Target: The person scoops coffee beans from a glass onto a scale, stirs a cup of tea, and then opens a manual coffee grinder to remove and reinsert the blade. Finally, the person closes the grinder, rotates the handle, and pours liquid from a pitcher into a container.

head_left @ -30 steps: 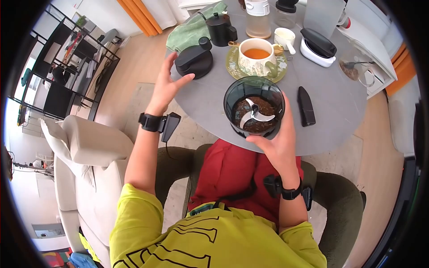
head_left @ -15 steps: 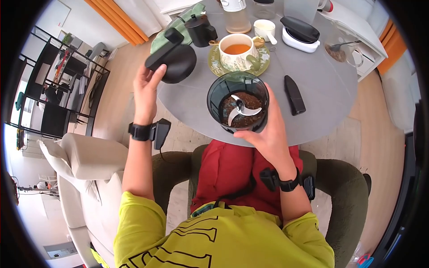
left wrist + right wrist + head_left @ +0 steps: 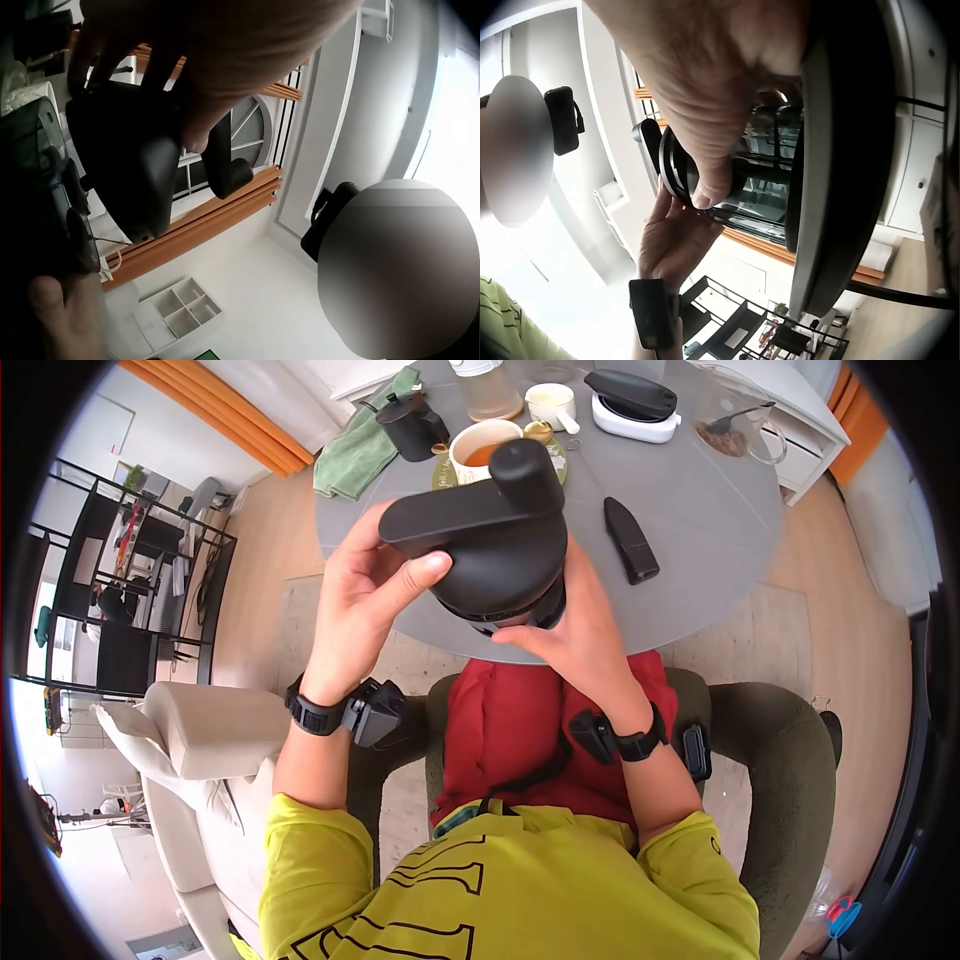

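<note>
My left hand (image 3: 360,605) holds a black crank-handled lid (image 3: 500,565), with the thumb on the near side of the crank arm. The lid is over a smoky clear chopper jar (image 3: 761,199), hiding its inside in the head view. In the left wrist view the lid is tilted and its lower edge lies close beside the jar's rim. My right hand (image 3: 590,630) grips the jar from the right, thumb across its front. The jar is held near the table's front edge.
On the grey table (image 3: 700,550) are a cup of amber drink (image 3: 485,445) on a green saucer, a black pot (image 3: 410,428) and a green cloth (image 3: 355,465). A dark sheath-shaped object (image 3: 630,540), a white-and-black case (image 3: 635,408) and a glass mug with a spoon (image 3: 735,430) are to the right.
My left hand reached the black lid at the table's left, lifted it and brought it right, over the jar. The right hand kept its grip on the jar. The view shifted slightly.
</note>
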`<state>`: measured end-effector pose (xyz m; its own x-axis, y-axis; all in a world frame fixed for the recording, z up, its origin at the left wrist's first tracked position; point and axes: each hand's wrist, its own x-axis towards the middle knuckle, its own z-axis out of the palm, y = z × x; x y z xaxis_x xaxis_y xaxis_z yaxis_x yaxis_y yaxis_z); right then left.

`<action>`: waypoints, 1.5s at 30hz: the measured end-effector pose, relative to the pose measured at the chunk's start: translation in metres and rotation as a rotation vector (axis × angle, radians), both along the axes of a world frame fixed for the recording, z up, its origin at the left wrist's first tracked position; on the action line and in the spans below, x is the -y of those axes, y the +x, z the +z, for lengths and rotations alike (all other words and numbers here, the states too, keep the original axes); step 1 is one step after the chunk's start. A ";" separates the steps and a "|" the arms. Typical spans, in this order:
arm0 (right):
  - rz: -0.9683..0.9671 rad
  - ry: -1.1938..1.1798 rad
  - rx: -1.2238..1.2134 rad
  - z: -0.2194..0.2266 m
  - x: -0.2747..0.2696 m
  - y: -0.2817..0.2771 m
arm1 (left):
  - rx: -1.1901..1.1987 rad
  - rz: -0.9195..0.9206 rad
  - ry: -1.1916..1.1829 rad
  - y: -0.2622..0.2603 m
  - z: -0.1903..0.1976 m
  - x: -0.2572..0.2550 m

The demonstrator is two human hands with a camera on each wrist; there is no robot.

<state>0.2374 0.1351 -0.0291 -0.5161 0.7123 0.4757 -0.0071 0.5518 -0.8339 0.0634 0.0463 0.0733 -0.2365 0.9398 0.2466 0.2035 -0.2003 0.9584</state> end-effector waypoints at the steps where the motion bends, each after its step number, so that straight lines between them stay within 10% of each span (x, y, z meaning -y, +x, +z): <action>1: -0.001 -0.002 0.000 -0.001 0.000 0.000 | -0.036 -0.010 -0.021 0.000 -0.001 0.001; 45: -0.028 0.055 -0.005 -0.003 0.001 -0.001 | -0.093 -0.172 -0.075 -0.024 0.003 -0.009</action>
